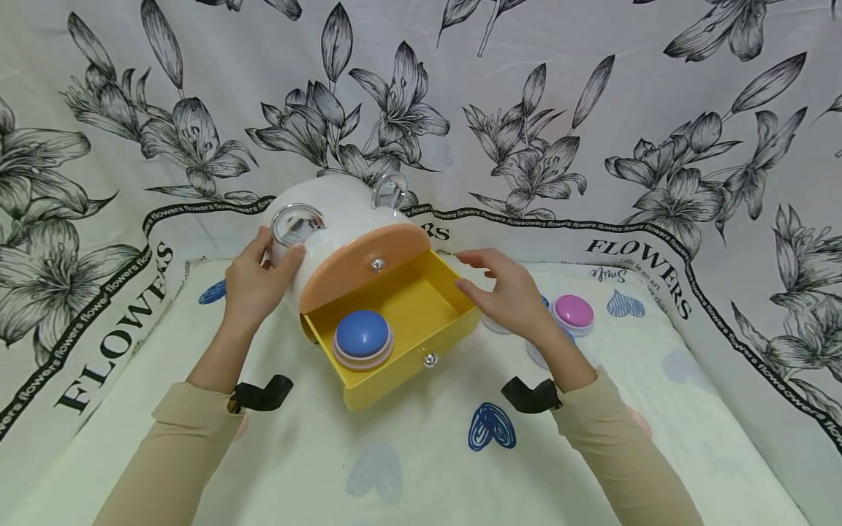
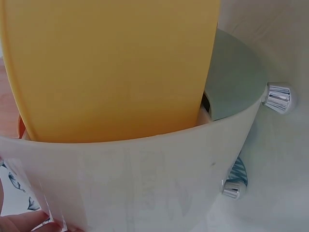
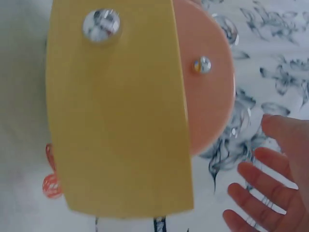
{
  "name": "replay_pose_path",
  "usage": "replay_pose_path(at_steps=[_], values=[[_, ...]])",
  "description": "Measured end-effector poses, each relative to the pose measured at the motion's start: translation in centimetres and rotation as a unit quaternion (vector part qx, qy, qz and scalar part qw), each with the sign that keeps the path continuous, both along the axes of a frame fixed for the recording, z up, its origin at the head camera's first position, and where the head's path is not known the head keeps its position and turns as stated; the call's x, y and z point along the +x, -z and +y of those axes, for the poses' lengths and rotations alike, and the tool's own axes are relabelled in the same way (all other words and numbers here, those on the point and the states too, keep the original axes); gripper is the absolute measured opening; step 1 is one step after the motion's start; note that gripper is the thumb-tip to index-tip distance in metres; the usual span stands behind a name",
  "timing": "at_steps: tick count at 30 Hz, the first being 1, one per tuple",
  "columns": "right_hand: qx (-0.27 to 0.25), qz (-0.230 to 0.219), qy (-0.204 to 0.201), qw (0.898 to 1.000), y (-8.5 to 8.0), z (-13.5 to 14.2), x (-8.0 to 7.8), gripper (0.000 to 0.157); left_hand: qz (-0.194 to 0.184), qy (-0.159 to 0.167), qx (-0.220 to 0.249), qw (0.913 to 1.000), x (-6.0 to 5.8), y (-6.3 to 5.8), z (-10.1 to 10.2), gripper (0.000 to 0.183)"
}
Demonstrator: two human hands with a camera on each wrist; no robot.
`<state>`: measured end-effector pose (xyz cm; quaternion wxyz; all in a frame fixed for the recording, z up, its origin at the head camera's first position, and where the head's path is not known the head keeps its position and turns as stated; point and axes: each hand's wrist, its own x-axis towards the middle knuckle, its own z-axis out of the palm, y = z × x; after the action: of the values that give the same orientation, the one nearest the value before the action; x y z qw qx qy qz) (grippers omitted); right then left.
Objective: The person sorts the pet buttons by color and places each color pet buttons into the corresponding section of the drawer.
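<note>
A rounded white drawer box (image 1: 342, 204) with silver ring-like ears stands tilted in the head view. Its orange upper drawer (image 1: 355, 267) is closed, while the yellow lower drawer (image 1: 408, 307) is pulled far out. Inside that drawer, at the left end, sits a blue domed button (image 1: 362, 334) on a pale base. My left hand (image 1: 258, 281) grips the box's left side by one ear, thumb toward the front. Beside the drawer's right wall, my right hand (image 1: 509, 292) has its fingers spread and relaxed, holding nothing; the right wrist view shows the fingers (image 3: 260, 193) apart from the drawer.
A pink domed button (image 1: 574, 312) lies on the cloth to the right, and other round buttons are partly hidden behind the right forearm. Flower-printed fabric (image 1: 526, 124) hangs behind. The cloth (image 1: 427, 467) beneath bears heart prints.
</note>
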<state>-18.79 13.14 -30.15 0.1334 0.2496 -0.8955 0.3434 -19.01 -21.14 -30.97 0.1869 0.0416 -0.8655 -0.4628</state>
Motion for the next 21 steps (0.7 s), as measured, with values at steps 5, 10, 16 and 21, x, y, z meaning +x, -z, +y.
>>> replay_pose_path(at_steps=[5, 10, 16, 21], values=[[-0.035, -0.002, 0.025, 0.999, 1.2, 2.3, -0.4, 0.045, -0.004, 0.002, 0.000, 1.0000, 0.0, 0.0, 0.0, 0.070], [-0.061, -0.012, 0.047, 0.997, 2.7, 4.6, -0.7, 0.046, -0.009, 0.002, 0.002, 0.9999, 0.0, 0.1, 0.0, 0.071], [-0.080, -0.029, 0.083, 0.993, 5.7, 7.1, -0.8, 0.049, -0.015, 0.002, 0.006, 0.9999, 0.0, 0.1, 0.1, 0.073], [-0.085, -0.055, 0.118, 0.988, 8.1, 9.1, -0.6, 0.053, -0.016, 0.003, 0.010, 0.9998, 0.1, 0.1, 0.0, 0.073]])
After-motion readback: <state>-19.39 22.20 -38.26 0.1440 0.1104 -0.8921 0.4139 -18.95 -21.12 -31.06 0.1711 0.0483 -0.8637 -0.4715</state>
